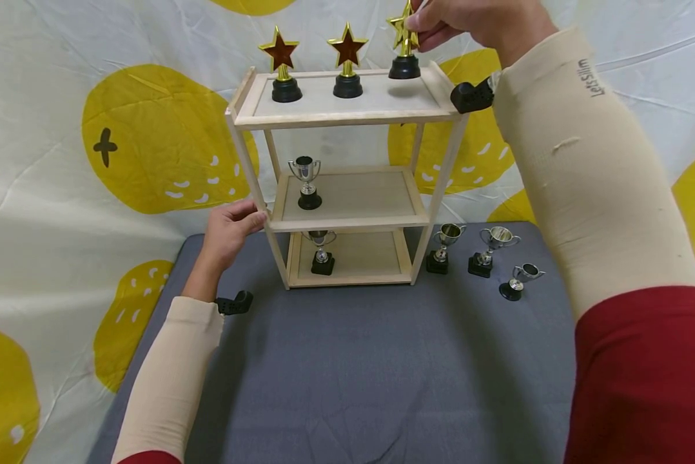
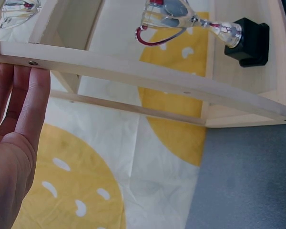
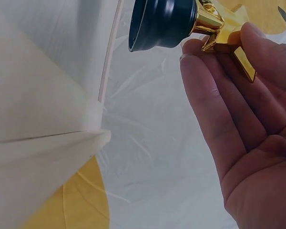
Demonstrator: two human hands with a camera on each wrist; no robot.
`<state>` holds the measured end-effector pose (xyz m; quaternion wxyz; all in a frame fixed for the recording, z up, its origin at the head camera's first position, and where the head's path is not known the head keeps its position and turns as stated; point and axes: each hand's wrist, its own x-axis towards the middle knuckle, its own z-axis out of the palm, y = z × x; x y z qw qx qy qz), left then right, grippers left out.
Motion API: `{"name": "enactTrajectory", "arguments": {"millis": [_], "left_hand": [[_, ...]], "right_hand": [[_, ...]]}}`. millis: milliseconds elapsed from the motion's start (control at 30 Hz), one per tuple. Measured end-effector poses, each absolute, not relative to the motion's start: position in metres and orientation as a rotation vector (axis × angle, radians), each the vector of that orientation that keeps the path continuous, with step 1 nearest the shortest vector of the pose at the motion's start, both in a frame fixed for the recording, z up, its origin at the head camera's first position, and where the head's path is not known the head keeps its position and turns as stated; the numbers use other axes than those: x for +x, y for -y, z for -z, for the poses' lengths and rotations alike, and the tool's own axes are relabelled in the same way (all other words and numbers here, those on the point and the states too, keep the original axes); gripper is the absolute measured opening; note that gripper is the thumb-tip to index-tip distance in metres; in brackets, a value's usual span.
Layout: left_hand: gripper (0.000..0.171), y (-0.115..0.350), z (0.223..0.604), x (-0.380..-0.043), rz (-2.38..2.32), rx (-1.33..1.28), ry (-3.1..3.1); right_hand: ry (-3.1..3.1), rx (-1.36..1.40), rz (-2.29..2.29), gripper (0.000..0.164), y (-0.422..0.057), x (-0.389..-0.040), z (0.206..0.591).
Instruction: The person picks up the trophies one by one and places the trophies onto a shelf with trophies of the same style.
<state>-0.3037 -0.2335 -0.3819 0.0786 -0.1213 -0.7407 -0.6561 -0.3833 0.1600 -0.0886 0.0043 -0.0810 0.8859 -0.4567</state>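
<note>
Over the right end of the top tier of a small wooden shelf, my right hand pinches a gold star trophy by its star. Its black base hangs a little above the tier, with a shadow below. Two more star trophies, one at the left and one in the middle, stand upright on that tier. My left hand holds the shelf's left front post at middle-tier height, fingers against the wood.
A silver cup trophy stands on the middle tier's left, another on the bottom tier. Right of the shelf, three cups stand on the grey tablecloth. A yellow-patterned curtain hangs behind.
</note>
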Motion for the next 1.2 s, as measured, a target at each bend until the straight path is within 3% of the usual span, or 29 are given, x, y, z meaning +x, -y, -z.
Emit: {"name": "enactTrajectory", "arguments": {"millis": [1200], "left_hand": [[0.043, 0.2323, 0.3830, -0.3057, 1.967, -0.345, 2.217]], "right_hand": [[-2.891, -0.281, 1.215, 0.021, -0.1537, -0.3883, 0.0945]]}}
